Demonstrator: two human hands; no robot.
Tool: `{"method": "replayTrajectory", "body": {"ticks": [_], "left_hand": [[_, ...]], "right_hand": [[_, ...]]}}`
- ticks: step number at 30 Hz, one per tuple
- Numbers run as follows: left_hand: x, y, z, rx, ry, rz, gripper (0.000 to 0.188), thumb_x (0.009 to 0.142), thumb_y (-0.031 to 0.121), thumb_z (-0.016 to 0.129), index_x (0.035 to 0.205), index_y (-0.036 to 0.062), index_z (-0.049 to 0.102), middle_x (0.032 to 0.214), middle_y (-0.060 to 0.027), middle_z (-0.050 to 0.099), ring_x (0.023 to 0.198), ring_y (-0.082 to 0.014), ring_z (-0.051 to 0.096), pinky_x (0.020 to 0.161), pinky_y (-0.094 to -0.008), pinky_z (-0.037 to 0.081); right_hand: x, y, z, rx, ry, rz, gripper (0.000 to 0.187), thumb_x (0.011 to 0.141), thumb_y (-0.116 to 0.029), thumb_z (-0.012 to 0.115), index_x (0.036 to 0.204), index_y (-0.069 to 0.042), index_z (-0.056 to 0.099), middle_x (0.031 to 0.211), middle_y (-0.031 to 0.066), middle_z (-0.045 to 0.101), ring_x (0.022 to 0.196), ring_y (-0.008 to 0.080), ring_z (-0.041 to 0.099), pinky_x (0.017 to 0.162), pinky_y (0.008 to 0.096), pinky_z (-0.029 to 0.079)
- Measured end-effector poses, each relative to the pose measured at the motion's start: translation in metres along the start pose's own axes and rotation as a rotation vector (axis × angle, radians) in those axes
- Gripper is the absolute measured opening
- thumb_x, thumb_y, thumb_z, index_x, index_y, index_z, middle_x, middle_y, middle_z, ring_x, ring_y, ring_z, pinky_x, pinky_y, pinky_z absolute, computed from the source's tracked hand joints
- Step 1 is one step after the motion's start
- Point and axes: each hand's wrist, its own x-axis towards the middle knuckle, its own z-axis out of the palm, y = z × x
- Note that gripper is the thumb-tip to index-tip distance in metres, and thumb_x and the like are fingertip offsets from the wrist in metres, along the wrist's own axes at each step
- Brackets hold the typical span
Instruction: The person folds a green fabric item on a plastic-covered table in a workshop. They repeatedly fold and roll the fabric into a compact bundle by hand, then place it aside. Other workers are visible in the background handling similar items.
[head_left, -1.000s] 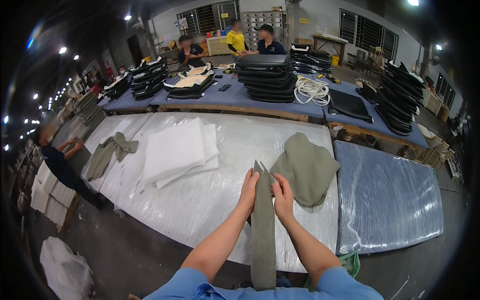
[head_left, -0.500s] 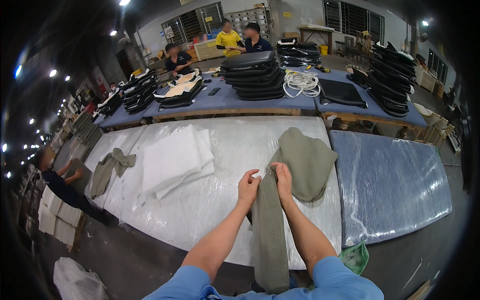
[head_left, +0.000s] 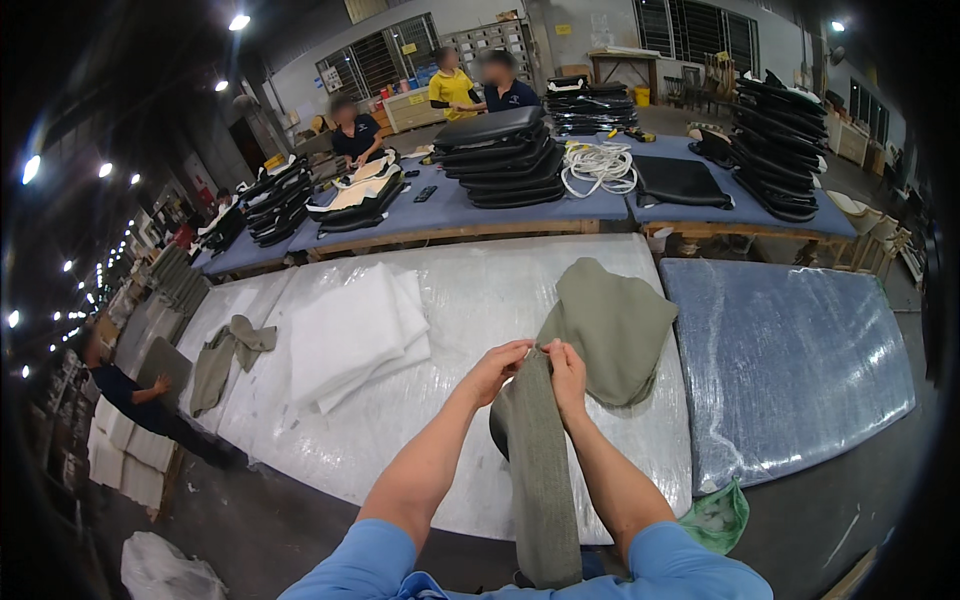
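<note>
A grey-green fabric cushion [head_left: 545, 480] stands edge-on in front of me, its lower end close to my body. At its far top corner, my left hand [head_left: 497, 372] pinches the fabric with thumb and fingers. My right hand [head_left: 568, 380] grips the same corner from the other side, fingertips nearly meeting the left ones. What lies between the fingertips is too small to make out. Just beyond my right hand lies a loose grey-green fabric cover [head_left: 612, 335]. Folded white padding sheets [head_left: 350, 335] rest to the left of my hands.
A plastic-wrapped white surface [head_left: 400, 450] lies under the work, with a blue wrapped slab [head_left: 790, 370] at its right. A crumpled green cloth [head_left: 228, 360] lies far left. Behind, a blue table [head_left: 400, 215] bears stacked black cushions [head_left: 500, 160] and white cord [head_left: 598, 168]. Co-workers stand behind and left.
My left fingers have moved right and closed in at the cushion's corner, and my right fingers have curled down onto it. The cushion has turned slightly, showing more dark side at its left.
</note>
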Motion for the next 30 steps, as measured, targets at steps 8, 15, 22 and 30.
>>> {"method": "replayTrajectory", "body": {"ticks": [8,15,22,30], "left_hand": [[0.002,-0.025,-0.010,0.079,0.207,-0.247,0.067,0.104,0.059,0.057,0.146,0.0069,0.062,0.138,-0.0108,0.067,0.131,-0.0230,0.056,0.115,-0.0410,0.038],[-0.013,-0.031,-0.019,0.051,0.073,-0.212,0.053,0.106,0.046,0.061,0.144,0.0092,0.062,0.129,-0.0035,0.070,0.119,-0.0179,0.060,0.106,-0.0357,0.044],[-0.018,0.003,-0.007,-0.147,0.025,-0.012,0.029,0.104,0.032,0.069,0.121,0.0088,0.072,0.114,0.0017,0.072,0.104,-0.0112,0.063,0.097,-0.0315,0.046],[-0.024,0.007,-0.007,-0.018,0.173,0.203,0.025,0.109,0.030,0.061,0.107,0.0071,0.071,0.099,0.0044,0.068,0.093,-0.0082,0.058,0.089,-0.0278,0.045]], "right_hand": [[0.013,0.017,0.001,0.054,-0.186,0.140,0.055,0.110,-0.049,0.053,0.100,0.001,0.071,0.095,0.0094,0.070,0.093,0.0167,0.062,0.089,0.0334,0.049],[0.021,0.015,-0.007,-0.071,-0.273,0.286,0.069,0.108,-0.063,0.043,0.097,0.001,0.068,0.097,0.0091,0.068,0.094,0.0193,0.059,0.091,0.0367,0.047],[0.016,0.019,-0.014,0.069,-0.087,0.101,0.049,0.109,-0.047,0.056,0.084,-0.005,0.061,0.078,-0.0030,0.053,0.078,0.0083,0.047,0.072,0.0296,0.041],[0.007,-0.017,0.005,0.370,-0.184,0.179,0.043,0.109,-0.044,0.057,0.092,-0.007,0.069,0.081,-0.0036,0.061,0.076,0.0078,0.055,0.074,0.0271,0.046]]}}
